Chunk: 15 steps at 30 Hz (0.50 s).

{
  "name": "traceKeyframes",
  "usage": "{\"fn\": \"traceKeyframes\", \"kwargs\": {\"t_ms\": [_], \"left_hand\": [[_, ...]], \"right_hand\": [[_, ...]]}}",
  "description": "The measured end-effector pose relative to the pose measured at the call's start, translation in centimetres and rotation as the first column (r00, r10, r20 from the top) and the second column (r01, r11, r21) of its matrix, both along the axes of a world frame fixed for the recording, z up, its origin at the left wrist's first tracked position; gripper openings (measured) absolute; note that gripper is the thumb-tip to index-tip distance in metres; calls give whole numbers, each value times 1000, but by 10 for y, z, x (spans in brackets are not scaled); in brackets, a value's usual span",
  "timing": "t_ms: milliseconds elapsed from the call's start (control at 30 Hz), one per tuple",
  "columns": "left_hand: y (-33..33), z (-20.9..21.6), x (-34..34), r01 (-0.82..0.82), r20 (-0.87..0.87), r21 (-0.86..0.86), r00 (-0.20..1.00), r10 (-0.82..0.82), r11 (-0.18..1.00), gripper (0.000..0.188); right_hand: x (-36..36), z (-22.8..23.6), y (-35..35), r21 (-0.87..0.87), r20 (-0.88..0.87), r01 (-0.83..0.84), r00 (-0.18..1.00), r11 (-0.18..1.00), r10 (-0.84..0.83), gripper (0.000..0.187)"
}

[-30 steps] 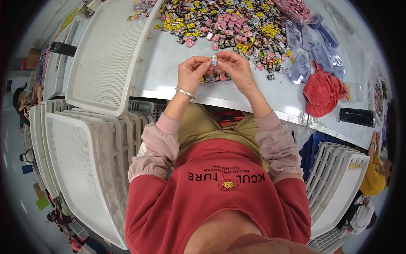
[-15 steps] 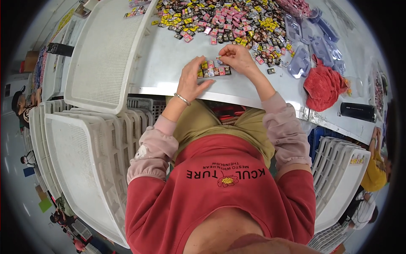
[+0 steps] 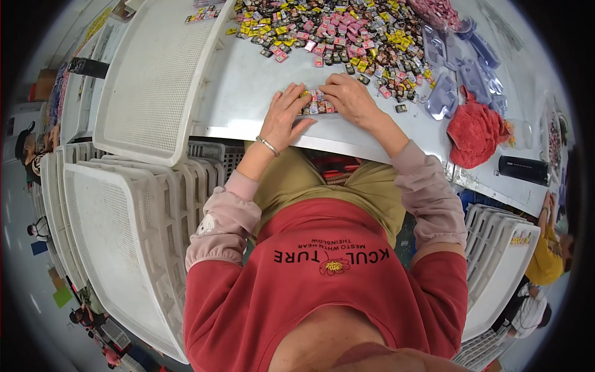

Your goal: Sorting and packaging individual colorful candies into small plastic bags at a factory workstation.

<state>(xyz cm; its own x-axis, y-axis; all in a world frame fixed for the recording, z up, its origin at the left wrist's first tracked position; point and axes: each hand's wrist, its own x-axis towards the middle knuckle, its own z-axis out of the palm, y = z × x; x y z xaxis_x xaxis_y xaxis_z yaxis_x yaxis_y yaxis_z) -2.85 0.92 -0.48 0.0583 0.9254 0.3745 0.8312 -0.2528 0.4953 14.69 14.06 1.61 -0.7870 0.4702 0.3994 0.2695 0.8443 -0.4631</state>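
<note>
Rows of pieces: we see a short block of small rectangular pieces (image 3: 321,106), pink, dark and yellow, flat on the bench (image 3: 245,105) between the fingers of both hands.
Left hand (image 3: 284,118): its fingers rest slightly apart at the block's left end, thumb spread toward us; a silver bracelet (image 3: 268,147) circles the wrist.
Right hand (image 3: 356,104): its fingers are bunched at the block's upper right; we cannot tell whether they grip a piece.
Heap (image 3: 334,34): beyond both hands' fingers, loose pieces of similar kind lie jumbled.
Stray piece (image 3: 401,108): one dark piece, right of the right fingers, apart from the heap.
Farther right of the fingers: clear purplish plastic shells (image 3: 442,96), a crumpled red cloth (image 3: 474,136) and a black case (image 3: 524,169).
Left of the fingers: a white perforated tray (image 3: 164,74), with stacked trays (image 3: 102,229) nearer us.
Possible fault: we judge that an uneven push from the right fingers could skew the rows, or lift one piece over its neighbour.
Obscured: the left fingers cover the block's left end, the right fingers its far corner; the view's upper edge cuts the heap.
</note>
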Motion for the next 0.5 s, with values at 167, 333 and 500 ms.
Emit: {"fn": "traceKeyframes", "kwargs": {"t_ms": [167,333,500], "left_hand": [[-2,3,-2,6,-12,-47,1000,-6,999,52],[-2,4,-4,22,-8,-74,1000,-23,997,52],[-3,2,-3,15,42,-59,999,-12,998,53]], "right_hand": [[-1,-6,1,-80,-55,31,998,996,-35,9],[4,3,-9,4,20,50,999,999,-50,10],[5,12,-40,223,75,84,992,971,-103,15]]}}
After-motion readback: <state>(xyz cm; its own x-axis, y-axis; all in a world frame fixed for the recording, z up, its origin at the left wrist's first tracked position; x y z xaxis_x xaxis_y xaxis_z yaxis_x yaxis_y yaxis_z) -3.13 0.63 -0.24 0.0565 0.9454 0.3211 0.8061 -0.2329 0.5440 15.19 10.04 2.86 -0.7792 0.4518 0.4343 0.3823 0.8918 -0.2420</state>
